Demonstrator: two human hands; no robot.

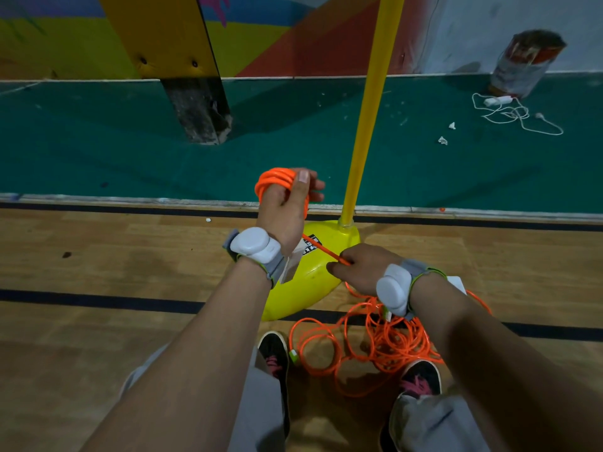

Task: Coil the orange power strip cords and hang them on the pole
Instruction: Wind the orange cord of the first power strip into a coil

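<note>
The coiling is only partly done. The left hand [285,207] has its grip closed round a small bundle of orange cord loops [274,181], raised beside the yellow pole [372,109]. A taut strand [321,247] runs from the bundle down to the right hand [362,267], whose grip pinches it just above the pole's yellow base [313,282]. Most of the cord lies as a loose tangle [388,344] on the wooden floor [130,265] between the person's shoes [274,353]. That heap remains to be wound, and nothing visible hangs on the pole yet.
</note>
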